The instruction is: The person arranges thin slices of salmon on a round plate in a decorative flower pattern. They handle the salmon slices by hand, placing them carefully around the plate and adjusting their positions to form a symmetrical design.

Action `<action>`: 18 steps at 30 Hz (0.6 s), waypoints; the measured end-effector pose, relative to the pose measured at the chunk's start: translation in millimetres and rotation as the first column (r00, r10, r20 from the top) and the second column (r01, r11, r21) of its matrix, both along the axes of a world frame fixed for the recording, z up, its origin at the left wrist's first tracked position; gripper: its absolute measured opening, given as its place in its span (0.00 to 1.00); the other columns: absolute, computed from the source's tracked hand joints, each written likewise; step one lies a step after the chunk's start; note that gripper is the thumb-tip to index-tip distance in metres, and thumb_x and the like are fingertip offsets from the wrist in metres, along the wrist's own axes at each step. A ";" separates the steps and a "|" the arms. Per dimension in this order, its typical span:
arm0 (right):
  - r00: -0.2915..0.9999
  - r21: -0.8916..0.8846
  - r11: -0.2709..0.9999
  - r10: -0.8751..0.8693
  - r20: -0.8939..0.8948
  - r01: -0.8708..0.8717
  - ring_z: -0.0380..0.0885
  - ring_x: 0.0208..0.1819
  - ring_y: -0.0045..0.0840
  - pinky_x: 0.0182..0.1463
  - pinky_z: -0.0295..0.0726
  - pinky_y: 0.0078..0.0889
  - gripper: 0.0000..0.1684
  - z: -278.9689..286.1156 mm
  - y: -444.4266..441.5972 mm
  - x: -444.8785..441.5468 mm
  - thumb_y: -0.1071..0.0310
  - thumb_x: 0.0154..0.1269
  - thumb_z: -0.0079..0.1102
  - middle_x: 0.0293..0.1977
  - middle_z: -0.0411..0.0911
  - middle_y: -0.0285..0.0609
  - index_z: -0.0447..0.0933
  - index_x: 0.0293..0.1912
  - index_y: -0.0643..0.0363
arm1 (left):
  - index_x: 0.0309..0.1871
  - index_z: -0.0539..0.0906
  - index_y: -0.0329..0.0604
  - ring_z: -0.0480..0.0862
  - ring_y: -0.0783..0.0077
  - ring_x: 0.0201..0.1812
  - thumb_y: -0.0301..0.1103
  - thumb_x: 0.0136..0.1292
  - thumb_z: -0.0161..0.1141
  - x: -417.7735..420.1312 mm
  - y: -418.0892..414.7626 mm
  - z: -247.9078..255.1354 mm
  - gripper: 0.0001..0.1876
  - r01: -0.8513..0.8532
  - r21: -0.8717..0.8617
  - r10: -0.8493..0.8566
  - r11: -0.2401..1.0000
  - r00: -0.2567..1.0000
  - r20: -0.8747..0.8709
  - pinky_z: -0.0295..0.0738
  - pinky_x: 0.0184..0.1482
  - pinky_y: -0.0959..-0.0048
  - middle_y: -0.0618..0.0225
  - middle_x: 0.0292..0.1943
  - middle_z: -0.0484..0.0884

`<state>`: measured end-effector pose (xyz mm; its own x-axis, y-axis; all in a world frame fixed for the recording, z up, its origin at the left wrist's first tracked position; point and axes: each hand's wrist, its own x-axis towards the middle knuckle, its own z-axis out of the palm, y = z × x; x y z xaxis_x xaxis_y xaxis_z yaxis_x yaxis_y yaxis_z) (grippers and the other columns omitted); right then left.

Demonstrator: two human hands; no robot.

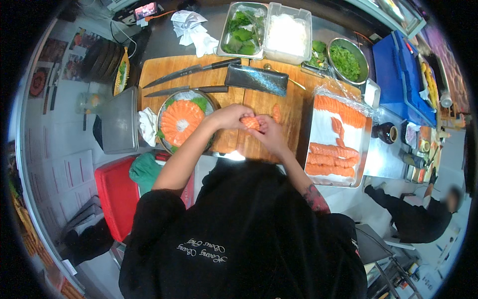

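Over the wooden cutting board (224, 140), my left hand (233, 116) and my right hand (269, 131) meet around a bundle of sliced salmon (250, 122), fingers of both on it. Just beyond my right hand another salmon piece (276, 113) lies on the board. To the left stands a round bowl with salmon slices (182, 121) fanned in a ring over ice and green leaves. On the right, a metal tray (364, 149) lined with white paper holds rows of salmon slices and long salmon strips, with plastic film at its far edge.
Two knives (183, 74) (194, 90) lie behind the bowl, beside a dark rectangular plate (256, 79). Behind them stand a metal pan of green leaves (241, 31), a tub of white shreds (287, 33) and a bowl of chopped greens (345, 62). A co-worker (418, 216) is at far right.
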<state>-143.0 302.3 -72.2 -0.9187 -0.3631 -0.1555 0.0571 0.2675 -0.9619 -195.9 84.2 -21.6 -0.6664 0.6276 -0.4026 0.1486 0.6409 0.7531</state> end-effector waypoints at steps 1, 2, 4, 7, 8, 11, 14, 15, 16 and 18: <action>0.999 -0.072 0.997 -0.038 0.008 0.039 0.84 0.39 0.27 0.40 0.83 0.30 0.27 11.4 7.0 4.9 0.62 0.60 0.78 0.42 0.81 0.49 0.77 0.54 0.63 | 0.57 0.81 0.41 0.86 0.61 0.53 0.27 0.60 0.74 1.0 6.1 -7.5 0.22 -0.049 0.122 0.040 0.991 0.996 0.077 0.82 0.55 0.64 0.58 0.50 0.87; 0.991 -0.082 0.988 -0.132 0.006 0.132 0.83 0.39 0.31 0.42 0.84 0.33 0.26 24.6 17.7 12.8 0.64 0.60 0.78 0.41 0.80 0.49 0.79 0.54 0.63 | 0.58 0.81 0.42 0.86 0.65 0.53 0.27 0.62 0.74 2.0 14.3 -15.2 0.22 -0.104 0.238 0.067 0.966 0.985 0.157 0.83 0.56 0.66 0.61 0.50 0.87; 0.980 0.240 0.954 -0.153 -0.123 0.179 0.83 0.41 0.38 0.45 0.84 0.36 0.28 34.4 42.4 18.2 0.64 0.59 0.78 0.41 0.80 0.51 0.78 0.56 0.63 | 0.60 0.79 0.44 0.85 0.70 0.54 0.25 0.63 0.72 5.8 47.5 -26.7 0.23 -0.186 0.348 0.132 0.919 0.976 0.174 0.83 0.57 0.67 0.64 0.51 0.86; 0.948 0.459 0.841 -0.178 -0.263 0.285 0.81 0.45 0.51 0.52 0.82 0.46 0.27 19.1 65.0 24.8 0.65 0.62 0.74 0.43 0.79 0.56 0.78 0.58 0.64 | 0.63 0.77 0.43 0.84 0.71 0.55 0.23 0.65 0.70 18.5 93.0 -57.9 0.24 -0.359 0.467 0.281 0.808 0.932 0.229 0.84 0.59 0.67 0.63 0.51 0.85; 0.933 0.466 0.822 -0.200 -0.299 0.326 0.80 0.45 0.52 0.52 0.82 0.47 0.26 10.3 68.4 26.5 0.65 0.62 0.74 0.43 0.79 0.57 0.78 0.57 0.65 | 0.62 0.77 0.42 0.85 0.70 0.54 0.24 0.65 0.71 23.3 103.4 -65.5 0.23 -0.422 0.476 0.348 0.772 0.907 0.239 0.84 0.58 0.67 0.64 0.51 0.85; 0.932 0.483 0.802 -0.252 -0.261 0.352 0.80 0.47 0.53 0.52 0.81 0.49 0.25 -3.5 74.2 27.6 0.63 0.65 0.72 0.47 0.78 0.60 0.78 0.56 0.66 | 0.59 0.78 0.40 0.86 0.70 0.50 0.26 0.65 0.72 31.2 116.3 -64.3 0.21 -0.464 0.422 0.454 0.779 0.881 0.130 0.85 0.54 0.68 0.63 0.47 0.86; 0.956 0.481 0.830 -0.286 -0.070 0.283 0.79 0.50 0.53 0.53 0.81 0.48 0.26 6.9 73.0 26.1 0.62 0.66 0.71 0.50 0.77 0.61 0.77 0.57 0.67 | 0.54 0.79 0.36 0.88 0.60 0.46 0.27 0.63 0.72 29.7 117.2 -43.1 0.18 -0.416 0.250 0.430 0.874 0.903 0.000 0.84 0.47 0.64 0.54 0.44 0.86; 0.958 0.468 0.839 -0.280 -0.062 0.276 0.78 0.51 0.54 0.54 0.81 0.48 0.25 6.8 74.2 24.0 0.62 0.66 0.70 0.50 0.76 0.61 0.76 0.57 0.67 | 0.52 0.79 0.35 0.89 0.55 0.45 0.27 0.62 0.72 28.4 117.4 -36.3 0.17 -0.397 0.181 0.409 0.900 0.912 -0.034 0.84 0.45 0.62 0.49 0.44 0.86; 0.960 0.456 0.849 -0.274 -0.055 0.269 0.78 0.52 0.54 0.54 0.81 0.48 0.25 7.0 74.9 23.0 0.62 0.66 0.70 0.51 0.76 0.62 0.76 0.57 0.66 | 0.52 0.79 0.36 0.89 0.56 0.44 0.29 0.63 0.72 27.6 118.7 -34.0 0.18 -0.371 0.127 0.380 0.920 0.923 -0.058 0.84 0.45 0.62 0.50 0.43 0.86; 0.946 0.416 0.849 -0.279 -0.167 0.324 0.78 0.52 0.54 0.54 0.81 0.49 0.25 4.3 71.6 24.4 0.63 0.65 0.69 0.51 0.76 0.61 0.75 0.57 0.65 | 0.54 0.78 0.38 0.89 0.59 0.41 0.32 0.64 0.72 24.5 123.2 -29.9 0.19 -0.321 0.017 0.321 0.947 0.941 -0.104 0.83 0.44 0.63 0.53 0.40 0.87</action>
